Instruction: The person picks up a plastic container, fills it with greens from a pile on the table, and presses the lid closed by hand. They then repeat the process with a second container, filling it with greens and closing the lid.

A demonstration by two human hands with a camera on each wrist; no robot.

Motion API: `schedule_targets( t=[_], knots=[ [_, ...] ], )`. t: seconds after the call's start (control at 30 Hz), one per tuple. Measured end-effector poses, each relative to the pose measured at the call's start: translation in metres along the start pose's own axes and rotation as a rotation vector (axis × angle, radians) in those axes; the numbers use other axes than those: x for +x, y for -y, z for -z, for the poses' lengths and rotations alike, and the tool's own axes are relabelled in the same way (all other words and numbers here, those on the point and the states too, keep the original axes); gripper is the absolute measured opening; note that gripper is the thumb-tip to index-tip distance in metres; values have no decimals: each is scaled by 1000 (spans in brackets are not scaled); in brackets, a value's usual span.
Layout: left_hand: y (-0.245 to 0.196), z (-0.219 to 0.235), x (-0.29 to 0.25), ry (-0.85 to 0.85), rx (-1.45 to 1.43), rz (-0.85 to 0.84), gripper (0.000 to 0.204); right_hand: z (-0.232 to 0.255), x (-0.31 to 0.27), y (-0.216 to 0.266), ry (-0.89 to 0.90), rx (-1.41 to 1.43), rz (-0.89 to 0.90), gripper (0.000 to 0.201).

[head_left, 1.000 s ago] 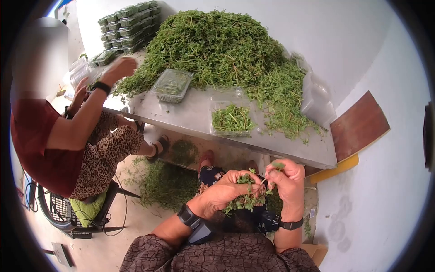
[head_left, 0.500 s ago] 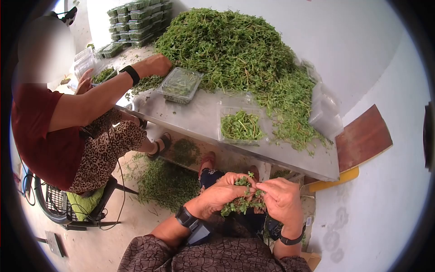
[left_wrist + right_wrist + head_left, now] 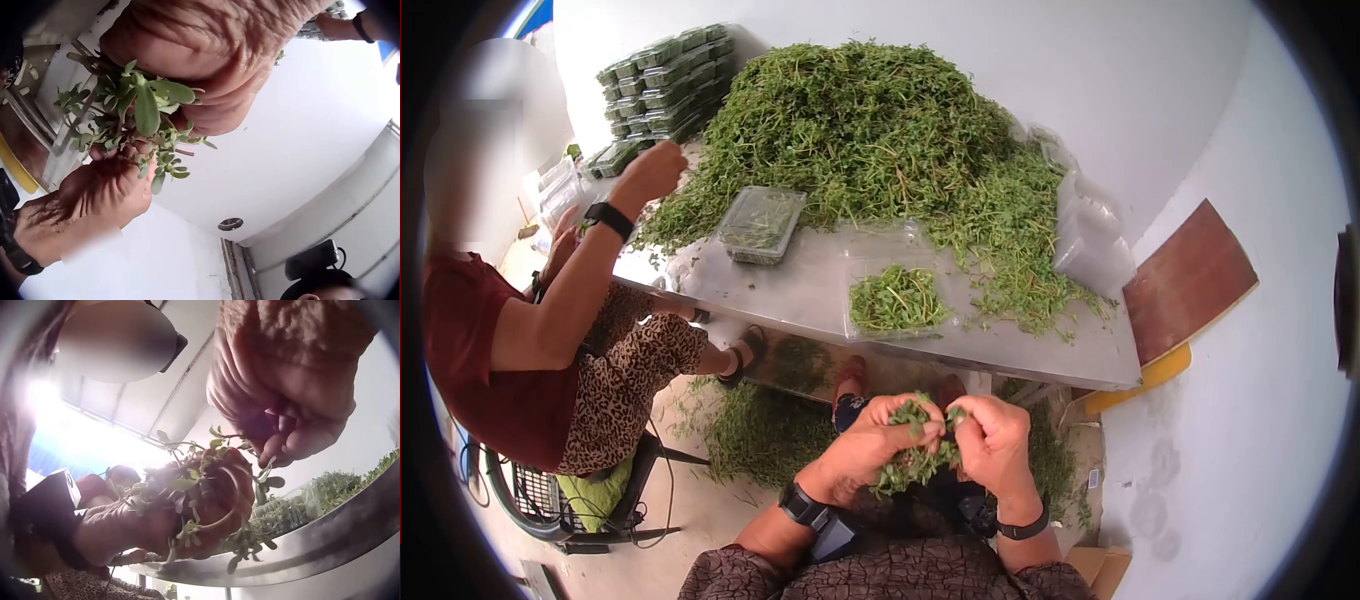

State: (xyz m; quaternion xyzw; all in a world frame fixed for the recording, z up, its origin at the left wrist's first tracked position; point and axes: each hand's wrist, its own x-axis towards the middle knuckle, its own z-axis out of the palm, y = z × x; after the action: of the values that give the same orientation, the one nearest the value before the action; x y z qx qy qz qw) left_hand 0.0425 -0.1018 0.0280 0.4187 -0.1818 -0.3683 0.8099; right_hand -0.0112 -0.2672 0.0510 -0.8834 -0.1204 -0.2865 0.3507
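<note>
In the head view, my left hand (image 3: 862,447) grips a bunch of leafy purslane (image 3: 908,472) low in front of my body, below the table edge. Close beside it, my right hand (image 3: 998,440) has its fingertips at the top of the bunch. Seen from the right wrist, curled fingers of the right hand (image 3: 290,387) pinch a sprig at the edge of the purslane (image 3: 187,484), with the left hand (image 3: 153,528) around the stems. Small rounded leaves and reddish stems of the purslane (image 3: 147,109) stick out between both hands in the left wrist view.
A large heap of purslane (image 3: 860,130) covers the metal table (image 3: 800,300). An open clear box (image 3: 948,318) of sprigs, a closed box (image 3: 762,222), empty boxes (image 3: 1090,240) and stacked filled boxes (image 3: 665,85) stand there. Another person (image 3: 510,350) sits at left; more greens (image 3: 765,425) lie below.
My right hand has come down and in toward the bunch from a raised position with a leafy sprig. The other person's arm reached to the heap and drew back.
</note>
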Motion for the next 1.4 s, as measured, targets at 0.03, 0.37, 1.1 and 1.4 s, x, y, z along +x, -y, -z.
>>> schedule_targets(
  t=[0.03,0.37,1.1,1.4],
  knots=[
    [-6,-1,0,-39,-20,16,5,0,-2,-1,-25,105,-119,15],
    [2,-21,0,-112,-158,-18,19,4,-5,16,-50,449,-156,24],
    [-98,3,16,-313,369,-573,9,7,-18,-10,127,651,-404,30],
    [-99,6,80,-488,1641,-800,25,2,-22,-32,164,596,-472,30]
  ],
)
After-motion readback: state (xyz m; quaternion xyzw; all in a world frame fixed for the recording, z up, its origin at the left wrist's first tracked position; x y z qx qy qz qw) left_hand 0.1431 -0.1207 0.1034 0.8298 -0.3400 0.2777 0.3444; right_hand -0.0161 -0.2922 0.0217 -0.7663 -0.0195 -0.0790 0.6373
